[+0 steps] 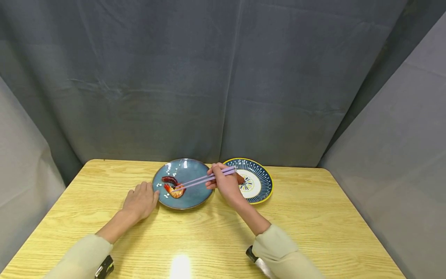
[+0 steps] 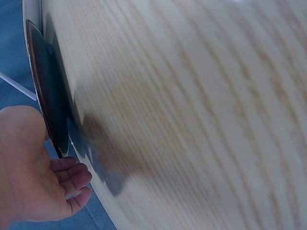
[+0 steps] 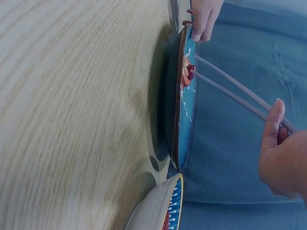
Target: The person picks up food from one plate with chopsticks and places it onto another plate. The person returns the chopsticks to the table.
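Right grip (image 1: 227, 186) is clasping lilac chopsticks (image 1: 230, 173); left grip (image 1: 141, 199), a round blue plate (image 1: 199, 193). Its seven-o'clock curved orange shrimp (image 1: 177, 193) is looking slippery, best pinched mid-body.

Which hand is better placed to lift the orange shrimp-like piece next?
Probably the right hand: it holds the purple chopsticks, whose tips are already at the orange shrimp-like piece. The left hand has no utensil and holds the edge of the blue plate.
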{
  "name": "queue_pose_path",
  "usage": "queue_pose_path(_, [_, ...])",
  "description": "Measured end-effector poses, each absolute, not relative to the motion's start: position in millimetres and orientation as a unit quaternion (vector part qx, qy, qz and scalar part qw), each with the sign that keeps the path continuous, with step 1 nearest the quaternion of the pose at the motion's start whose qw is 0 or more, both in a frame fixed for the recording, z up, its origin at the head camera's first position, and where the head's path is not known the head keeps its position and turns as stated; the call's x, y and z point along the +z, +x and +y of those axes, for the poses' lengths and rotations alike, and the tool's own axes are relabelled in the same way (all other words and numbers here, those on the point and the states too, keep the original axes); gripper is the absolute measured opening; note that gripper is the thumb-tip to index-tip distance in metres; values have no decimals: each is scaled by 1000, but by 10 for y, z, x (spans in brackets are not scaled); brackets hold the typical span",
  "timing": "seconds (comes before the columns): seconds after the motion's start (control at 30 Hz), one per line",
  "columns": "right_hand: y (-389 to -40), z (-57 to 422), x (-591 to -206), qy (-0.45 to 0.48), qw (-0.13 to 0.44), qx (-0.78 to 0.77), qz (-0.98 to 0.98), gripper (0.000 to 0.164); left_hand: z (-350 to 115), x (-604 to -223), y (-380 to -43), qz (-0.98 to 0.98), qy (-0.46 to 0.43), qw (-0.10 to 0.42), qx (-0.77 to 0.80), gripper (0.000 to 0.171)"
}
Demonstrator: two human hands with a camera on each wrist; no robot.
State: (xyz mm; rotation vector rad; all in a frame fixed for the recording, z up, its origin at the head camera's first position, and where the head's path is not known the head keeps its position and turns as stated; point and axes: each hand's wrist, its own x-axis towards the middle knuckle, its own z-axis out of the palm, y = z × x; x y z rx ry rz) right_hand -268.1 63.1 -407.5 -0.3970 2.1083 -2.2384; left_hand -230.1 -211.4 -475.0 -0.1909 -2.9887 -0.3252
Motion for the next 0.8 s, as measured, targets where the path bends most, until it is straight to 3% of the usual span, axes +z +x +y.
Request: queue_pose_path(0.8, [-2702,410,-4094,-130,7,-681,720,32,-2102,-4756,-2302,-990,-61,62,-113,32])
